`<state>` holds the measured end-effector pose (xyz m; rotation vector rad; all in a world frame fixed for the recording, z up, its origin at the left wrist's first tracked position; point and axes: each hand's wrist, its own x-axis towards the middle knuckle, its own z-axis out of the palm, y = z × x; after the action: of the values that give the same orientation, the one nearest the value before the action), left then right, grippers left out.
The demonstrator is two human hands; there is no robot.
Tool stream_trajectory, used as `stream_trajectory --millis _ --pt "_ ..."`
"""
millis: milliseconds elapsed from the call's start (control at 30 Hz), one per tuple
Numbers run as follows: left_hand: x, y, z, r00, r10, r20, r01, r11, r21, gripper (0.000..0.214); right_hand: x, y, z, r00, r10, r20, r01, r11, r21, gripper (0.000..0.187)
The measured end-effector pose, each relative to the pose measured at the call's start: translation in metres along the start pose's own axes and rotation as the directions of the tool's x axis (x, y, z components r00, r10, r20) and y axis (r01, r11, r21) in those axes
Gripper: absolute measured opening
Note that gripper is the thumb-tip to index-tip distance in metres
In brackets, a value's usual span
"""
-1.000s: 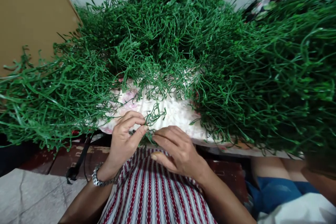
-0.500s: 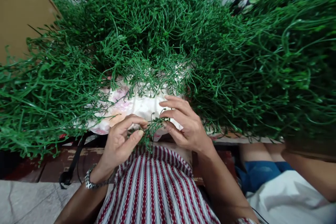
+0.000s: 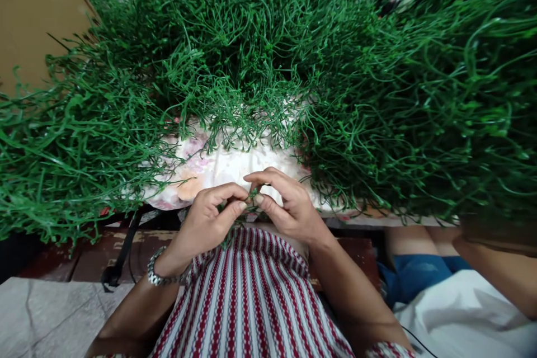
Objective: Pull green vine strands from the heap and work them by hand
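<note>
Right hand (image 3: 289, 207) drawn back toward left hand (image 3: 205, 224); both grips pinching green sprig (image 3: 250, 197) over floral cloth (image 3: 210, 170), tiled floor (image 3: 50, 319) below.

Brown cardboard (image 3: 29, 17) far left; black strap (image 3: 121, 251) on floor; floral cloth (image 3: 218, 168) centre.

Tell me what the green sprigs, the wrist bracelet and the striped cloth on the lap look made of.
Heaped green sprigs: likely moulded plastic; uniform colour, slight gloss, wiry identical stems. Silver link bracelet: seemingly polished metal; bright glints on the links. Red-and-white striped cloth: woven textile, matte, with a visible patterned weave.
</note>
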<state>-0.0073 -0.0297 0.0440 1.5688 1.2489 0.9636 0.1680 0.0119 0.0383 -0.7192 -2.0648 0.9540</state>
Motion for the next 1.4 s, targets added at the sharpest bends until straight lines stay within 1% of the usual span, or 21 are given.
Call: stream_trajectory --millis 100,167,300,367,467,533,600,667,733,767,800,833,900,933,967,1033,1100,1167,1267,1333,1400 --pt "-0.002 -0.004 -0.001 0.996 -0.089 0.021 0.090 0.992 -0.092 0.010 -0.002 0.001 0.005 1.000 0.009 0.020 -0.011 0.996 0.086 0.024" --pt "-0.003 -0.005 0.000 0.991 -0.127 0.031 0.130 0.985 -0.110 0.011 -0.003 0.001 0.009 1.000 0.013 0.024 -0.015 0.997 0.076 0.022" --pt "-0.003 -0.003 0.003 0.992 -0.125 0.033 0.127 0.989 -0.077 0.016 -0.006 0.000 0.015 0.999 -0.032 -0.032 0.028 0.991 -0.132 0.022" --pt "-0.003 -0.001 0.003 0.993 -0.112 0.037 0.112 0.994 -0.009 0.019 -0.008 -0.001 0.014 0.997 -0.078 -0.016 0.071 0.964 -0.257 0.023" --pt "-0.004 -0.001 0.000 0.994 -0.051 0.099 0.035 0.988 0.152 0.022 -0.011 -0.008 0.006 0.991 -0.077 0.113 0.114 0.921 -0.372 0.023" --pt "-0.006 0.000 -0.003 0.978 0.015 0.209 -0.071 0.962 0.262 0.024 -0.014 -0.014 -0.001 0.969 -0.026 0.248 0.131 0.899 -0.418 0.022" --pt "-0.009 0.002 -0.006 0.935 0.091 0.343 -0.204 0.929 0.310 0.027 -0.018 -0.020 -0.007 0.917 0.026 0.398 0.164 0.886 -0.435 0.021" --pt "-0.012 0.006 -0.009 0.881 0.156 0.447 -0.309 0.905 0.293 0.027 -0.022 -0.026 -0.012 0.854 0.040 0.519 0.203 0.892 -0.403 0.019" --pt "-0.015 0.010 -0.014 0.843 0.190 0.503 -0.358 0.896 0.262 0.027 -0.027 -0.029 -0.020 0.814 0.031 0.580 0.216 0.911 -0.352 0.019" --pt "-0.016 0.011 -0.017 0.838 0.196 0.509 -0.362 0.898 0.251 0.027 -0.030 -0.031 -0.026 0.813 0.025 0.582 0.207 0.921 -0.330 0.019" --pt "-0.017 0.012 -0.022 0.848 0.195 0.492 -0.348 0.906 0.241 0.026 -0.032 -0.032 -0.032 0.829 0.011 0.559 0.190 0.935 -0.300 0.018" --pt "-0.017 0.013 -0.026 0.877 0.190 0.441 -0.316 0.920 0.233 0.024 -0.034 -0.033 -0.038 0.863 -0.006 0.505 0.159 0.952 -0.261 0.017" --pt "-0.016 0.014 -0.032 0.952 0.135 0.274 -0.199 0.955 0.219 0.019 -0.036 -0.033 -0.049 0.941 -0.032 0.338 0.093 0.982 -0.163 0.015" --pt "-0.014 0.014 -0.033 0.983 0.098 0.153 -0.129 0.970 0.205 0.016 -0.036 -0.032 -0.050 0.969 -0.029 0.247 0.059 0.991 -0.117 0.015" --pt "-0.011 0.013 -0.032 0.992 0.029 0.124 -0.052 0.982 0.182 0.014 -0.034 -0.031 -0.050 0.981 -0.026 0.193 0.045 0.994 -0.098 0.016" --pt "-0.004 0.009 -0.025 0.994 -0.048 0.097 0.042 0.997 0.071 0.013 -0.027 -0.027 -0.040 0.992 -0.009 0.127 0.020 0.997 -0.079 0.016" --pt "0.002 0.004 -0.016 0.995 -0.093 0.035 0.095 0.994 -0.059 0.015 -0.019 -0.022 -0.025 0.999 0.036 0.025 -0.034 0.997 -0.064 0.014" --pt "0.006 -0.002 -0.007 0.993 -0.120 0.004 0.119 0.977 -0.175 0.015 -0.012 -0.017 -0.010 0.991 0.122 -0.058 -0.124 0.992 -0.032 0.014" --pt "0.006 -0.007 0.001 0.988 -0.149 0.043 0.155 0.932 -0.327 0.018 -0.006 -0.012 0.002 0.974 0.221 -0.048 -0.220 0.975 0.027 0.020" --pt "0.005 -0.007 0.003 0.985 -0.174 0.024 0.168 0.901 -0.401 0.024 -0.004 -0.012 0.004 0.971 0.238 0.010 -0.238 0.971 0.023 0.028" --pt "0.004 -0.007 0.005 0.984 -0.177 -0.017 0.151 0.886 -0.438 0.028 -0.004 -0.012 0.005 0.969 0.231 0.091 -0.231 0.973 -0.013 0.028"
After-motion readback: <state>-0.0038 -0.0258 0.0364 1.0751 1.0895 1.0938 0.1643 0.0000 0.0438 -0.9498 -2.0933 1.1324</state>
